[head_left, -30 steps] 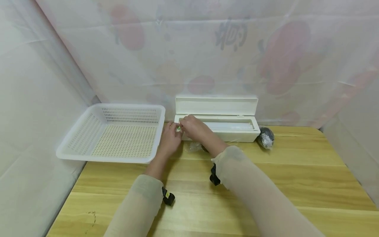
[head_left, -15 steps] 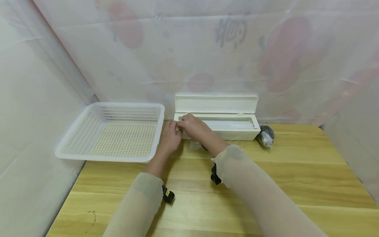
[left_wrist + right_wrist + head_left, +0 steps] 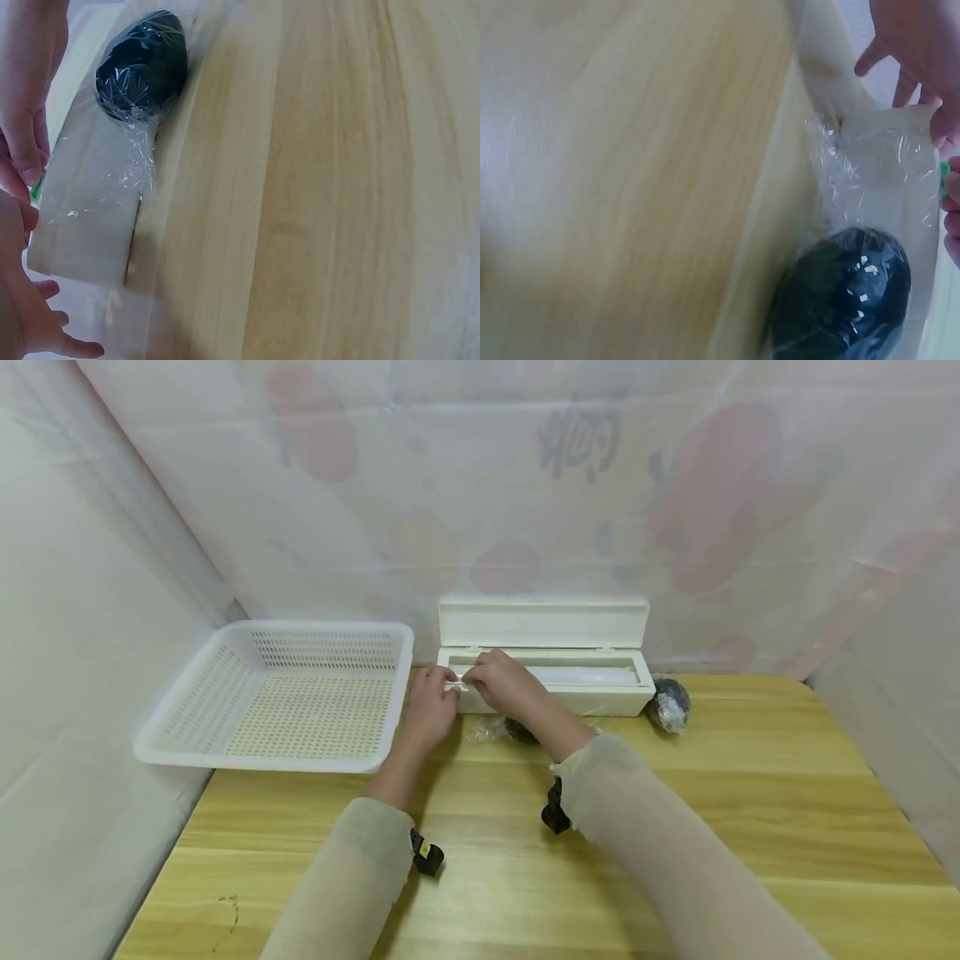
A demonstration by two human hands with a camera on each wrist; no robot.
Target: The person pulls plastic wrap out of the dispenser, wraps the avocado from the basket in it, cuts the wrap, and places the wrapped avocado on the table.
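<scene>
At the open white dispenser box (image 3: 543,681), left hand (image 3: 429,706) and right hand (image 3: 502,682) pinched film edge (image 3: 455,686); no legible label.

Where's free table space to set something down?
Bare wood in front of the basket and right of the right sleeve, below the wrapped ball. Crowded by the open box, where both hands meet.

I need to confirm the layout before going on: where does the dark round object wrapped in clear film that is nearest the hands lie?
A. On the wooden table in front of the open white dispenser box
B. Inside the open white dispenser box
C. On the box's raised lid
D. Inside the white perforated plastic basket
A: the dark film-wrapped round object lies on the wooden table, just in front of the open white dispenser box, beneath the right hand.
</scene>
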